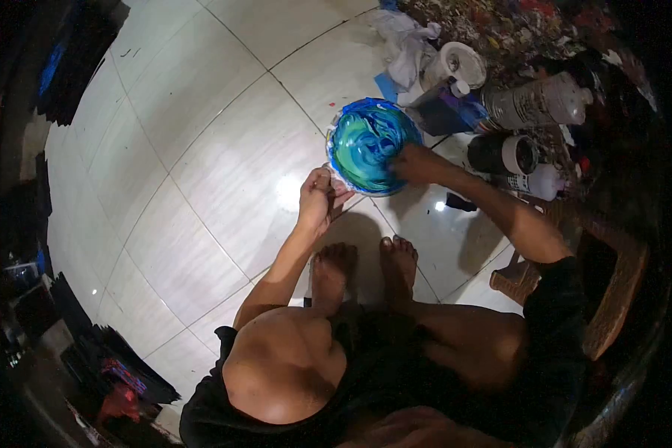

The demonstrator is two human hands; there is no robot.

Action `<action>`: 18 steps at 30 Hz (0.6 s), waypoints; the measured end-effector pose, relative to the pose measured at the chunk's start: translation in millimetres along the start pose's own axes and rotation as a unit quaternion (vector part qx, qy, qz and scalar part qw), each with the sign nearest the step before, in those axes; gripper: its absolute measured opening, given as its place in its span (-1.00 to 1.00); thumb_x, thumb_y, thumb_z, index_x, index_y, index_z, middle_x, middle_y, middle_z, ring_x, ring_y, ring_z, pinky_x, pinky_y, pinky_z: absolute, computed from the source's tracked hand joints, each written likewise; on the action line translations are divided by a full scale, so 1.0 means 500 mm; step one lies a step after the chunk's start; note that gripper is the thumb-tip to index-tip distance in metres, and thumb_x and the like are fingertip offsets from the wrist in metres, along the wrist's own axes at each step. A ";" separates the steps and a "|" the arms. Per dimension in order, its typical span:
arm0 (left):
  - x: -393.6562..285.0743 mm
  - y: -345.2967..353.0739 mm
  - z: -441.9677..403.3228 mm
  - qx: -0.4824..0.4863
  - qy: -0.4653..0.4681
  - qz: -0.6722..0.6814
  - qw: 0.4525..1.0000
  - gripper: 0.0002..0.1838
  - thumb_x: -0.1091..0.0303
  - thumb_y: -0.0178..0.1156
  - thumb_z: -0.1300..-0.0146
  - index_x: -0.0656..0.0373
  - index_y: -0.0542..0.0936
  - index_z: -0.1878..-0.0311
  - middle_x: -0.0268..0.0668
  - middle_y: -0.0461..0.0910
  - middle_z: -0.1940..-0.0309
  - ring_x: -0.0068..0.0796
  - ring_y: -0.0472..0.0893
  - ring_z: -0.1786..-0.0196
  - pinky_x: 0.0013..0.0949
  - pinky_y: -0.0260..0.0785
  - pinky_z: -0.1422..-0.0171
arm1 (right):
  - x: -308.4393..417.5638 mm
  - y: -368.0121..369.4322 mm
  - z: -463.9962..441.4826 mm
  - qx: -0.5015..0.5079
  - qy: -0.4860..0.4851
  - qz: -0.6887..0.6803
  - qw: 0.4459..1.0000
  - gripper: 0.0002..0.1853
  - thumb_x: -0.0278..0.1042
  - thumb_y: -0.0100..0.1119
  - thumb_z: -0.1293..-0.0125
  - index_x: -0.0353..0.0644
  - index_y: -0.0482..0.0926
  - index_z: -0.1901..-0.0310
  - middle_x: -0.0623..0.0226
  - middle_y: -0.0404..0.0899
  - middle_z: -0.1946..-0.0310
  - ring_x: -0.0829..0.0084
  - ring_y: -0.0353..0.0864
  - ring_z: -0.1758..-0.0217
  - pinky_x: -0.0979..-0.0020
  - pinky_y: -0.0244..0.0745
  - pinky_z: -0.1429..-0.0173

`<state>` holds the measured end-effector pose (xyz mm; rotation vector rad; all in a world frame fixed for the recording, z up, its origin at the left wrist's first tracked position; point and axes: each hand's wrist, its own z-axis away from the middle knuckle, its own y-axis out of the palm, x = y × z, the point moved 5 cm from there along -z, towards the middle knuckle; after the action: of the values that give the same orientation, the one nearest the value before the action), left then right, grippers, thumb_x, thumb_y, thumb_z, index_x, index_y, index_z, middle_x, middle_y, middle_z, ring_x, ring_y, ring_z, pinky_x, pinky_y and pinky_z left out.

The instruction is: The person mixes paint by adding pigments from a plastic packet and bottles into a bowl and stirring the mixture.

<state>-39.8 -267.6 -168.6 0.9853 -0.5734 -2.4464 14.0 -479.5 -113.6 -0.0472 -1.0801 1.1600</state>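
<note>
A round bowl (373,145) of swirled blue, green and turquoise paint stands on the tiled floor in front of my feet. Its rim is crusted with white and blue. At the near left rim, my left hand (318,200) grips the bowl between thumb and fingers. My right hand (417,165) is over the bowl's right side, its fingers curled in and blurred at the paint's edge. Whatever it holds, if anything, is hidden.
Right of the bowl stand a dark blue container (448,108), a clear plastic bottle (534,103), a dark jar (500,154), a white bottle (537,182) and a white tub (455,66). A wooden stool (612,276) is at right. Dark stacks (123,366) lie left.
</note>
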 end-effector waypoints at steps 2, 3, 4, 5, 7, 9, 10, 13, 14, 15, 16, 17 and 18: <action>-0.007 -0.009 -0.004 -0.007 0.002 -0.007 1.000 -0.76 0.24 -0.08 -0.49 0.23 0.39 0.00 -0.22 0.50 0.32 -0.37 0.62 0.28 -0.12 0.62 0.03 | 0.003 -0.027 -0.001 -0.051 -0.013 0.411 0.910 -0.81 -0.35 0.10 -0.19 -0.30 0.62 0.40 -0.03 0.62 0.41 0.15 0.69 0.34 0.12 0.60 0.27; -0.005 -0.008 -0.008 -0.002 0.007 -0.012 1.000 -0.75 0.23 -0.07 -0.49 0.23 0.39 0.00 -0.23 0.50 0.34 -0.38 0.61 0.29 -0.12 0.62 0.03 | 0.004 -0.014 -0.007 -0.049 -0.012 0.410 0.911 -0.81 -0.35 0.10 -0.19 -0.30 0.62 0.40 -0.03 0.62 0.41 0.15 0.69 0.34 0.12 0.60 0.27; -0.001 -0.003 -0.007 0.004 0.008 -0.017 1.000 -0.75 0.22 -0.07 -0.49 0.22 0.40 -0.01 -0.24 0.49 0.35 -0.40 0.60 0.30 -0.13 0.62 0.03 | 0.044 -0.013 -0.008 -0.110 -0.021 0.374 0.921 -0.81 -0.36 0.10 -0.17 -0.30 0.62 0.44 -0.04 0.62 0.43 0.12 0.69 0.35 0.11 0.61 0.26; -0.004 0.008 -0.005 0.007 0.009 -0.019 1.000 -0.75 0.22 -0.07 -0.49 0.22 0.40 -0.01 -0.24 0.49 0.35 -0.40 0.60 0.30 -0.13 0.62 0.03 | 0.069 -0.025 -0.009 -0.176 -0.032 0.338 0.924 -0.80 -0.37 0.10 -0.15 -0.31 0.63 0.47 -0.06 0.62 0.45 0.10 0.70 0.35 0.10 0.62 0.25; -0.009 0.010 0.004 -0.014 -0.001 -0.015 1.000 -0.76 0.23 -0.06 -0.48 0.21 0.40 0.01 -0.27 0.48 0.37 -0.44 0.59 0.32 -0.15 0.63 0.04 | 0.053 -0.003 -0.011 -0.121 -0.071 0.332 0.933 -0.83 -0.38 0.11 -0.13 -0.29 0.62 0.47 -0.03 0.62 0.48 0.10 0.70 0.39 0.11 0.62 0.28; -0.005 -0.004 -0.005 0.030 0.014 -0.002 0.999 -0.76 0.23 -0.05 -0.48 0.21 0.41 0.01 -0.26 0.49 0.31 -0.42 0.60 0.31 -0.16 0.64 0.05 | 0.032 0.009 -0.014 -0.061 -0.112 0.326 0.937 -0.85 -0.38 0.13 -0.11 -0.27 0.61 0.46 0.00 0.62 0.51 0.10 0.69 0.43 0.12 0.62 0.32; -0.011 0.002 0.004 0.008 0.012 -0.018 1.000 -0.75 0.22 -0.03 -0.47 0.21 0.42 0.02 -0.27 0.50 0.31 -0.43 0.59 0.32 -0.17 0.64 0.07 | 0.031 -0.020 -0.013 -0.101 -0.085 0.348 0.928 -0.86 -0.39 0.13 -0.10 -0.27 0.60 0.44 0.04 0.63 0.51 0.09 0.69 0.46 0.13 0.62 0.34; -0.006 0.003 0.000 -0.010 0.014 -0.034 0.999 -0.74 0.20 0.00 -0.46 0.22 0.43 0.05 -0.30 0.50 0.34 -0.45 0.59 0.33 -0.19 0.64 0.11 | 0.058 -0.020 -0.002 -0.193 -0.050 0.366 0.909 -0.86 -0.42 0.14 -0.08 -0.29 0.60 0.37 0.05 0.64 0.52 0.10 0.69 0.47 0.15 0.62 0.36; -0.015 0.004 -0.006 -0.006 0.021 -0.040 0.999 -0.74 0.19 0.01 -0.45 0.22 0.44 0.06 -0.31 0.49 0.37 -0.46 0.59 0.34 -0.20 0.64 0.12 | 0.075 0.016 0.003 -0.166 -0.108 0.376 0.905 -0.89 -0.42 0.13 -0.07 -0.25 0.55 0.38 0.08 0.61 0.53 0.13 0.68 0.45 0.13 0.60 0.36; -0.027 0.001 -0.013 -0.004 0.023 -0.043 0.999 -0.74 0.19 0.01 -0.45 0.22 0.44 0.06 -0.31 0.49 0.37 -0.46 0.59 0.34 -0.20 0.64 0.12 | 0.089 0.047 0.006 -0.139 -0.166 0.384 0.897 -0.92 -0.43 0.12 -0.06 -0.22 0.51 0.40 0.11 0.58 0.55 0.16 0.68 0.44 0.12 0.58 0.35; -0.042 0.002 -0.016 0.003 0.029 -0.080 0.996 -0.78 0.23 -0.01 -0.46 0.20 0.43 0.10 -0.31 0.49 0.38 -0.43 0.59 0.35 -0.18 0.64 0.11 | 0.104 0.052 0.015 -0.083 -0.165 0.393 0.901 -0.90 -0.44 0.09 -0.06 -0.22 0.50 0.35 0.11 0.59 0.50 0.15 0.67 0.43 0.15 0.57 0.34; -0.053 0.000 -0.023 0.012 0.033 -0.116 0.993 -0.82 0.26 -0.03 -0.46 0.17 0.43 0.13 -0.31 0.48 0.39 -0.41 0.59 0.35 -0.16 0.65 0.10 | 0.109 0.035 0.016 -0.082 -0.163 0.392 0.902 -0.90 -0.44 0.09 -0.06 -0.22 0.50 0.35 0.11 0.59 0.50 0.15 0.67 0.43 0.15 0.57 0.34; -0.053 -0.023 -0.053 0.047 0.030 -0.120 0.991 -0.81 0.26 -0.02 -0.46 0.19 0.42 0.13 -0.28 0.50 0.37 -0.35 0.62 0.32 -0.16 0.65 0.10 | 0.124 -0.008 0.017 -0.197 -0.182 0.440 0.857 -0.87 -0.44 0.09 -0.07 -0.23 0.51 0.32 0.11 0.58 0.50 0.15 0.67 0.41 0.15 0.56 0.33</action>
<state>-6.3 -249.7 -177.8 1.2249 -0.5849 -2.6070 9.9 -438.6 -65.9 -0.7381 -1.7075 1.7789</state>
